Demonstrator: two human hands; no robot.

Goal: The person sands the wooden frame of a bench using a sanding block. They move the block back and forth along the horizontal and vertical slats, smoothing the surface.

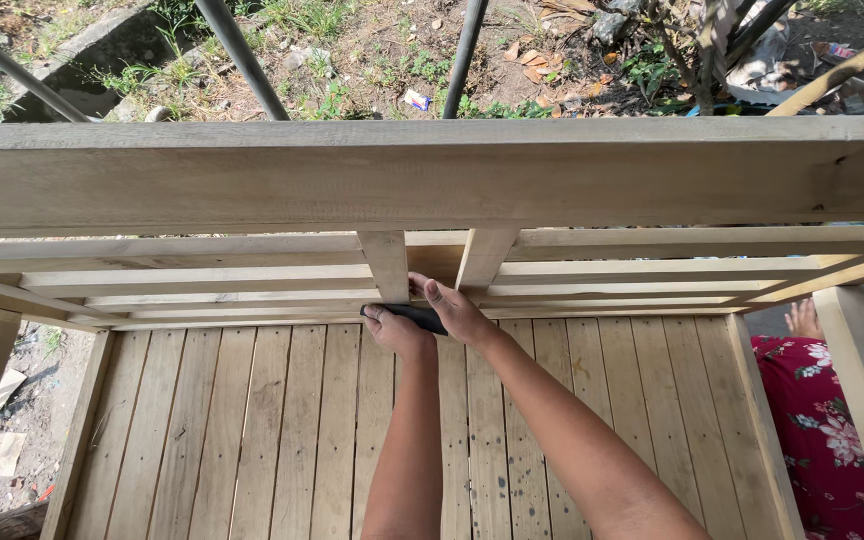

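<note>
We look down into a big wooden frame with a plank floor, thick top beam across, thinner rails behind it. Two short uprights, our left hand at the foot of the left upright, fingers wrapped tight on a dark tool. Right hand rests on the tool's other end, fingers loosely together, thumb up by the upright.

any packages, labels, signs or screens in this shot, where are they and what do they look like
No signs or screens show.
Small wrapper or scrap: on the dirt beyond the wooden frame, crumpled, white with blue and red.
Colourful litter: on the ground at top right, flat, reddish and pale; too small to tell its kind.
</note>
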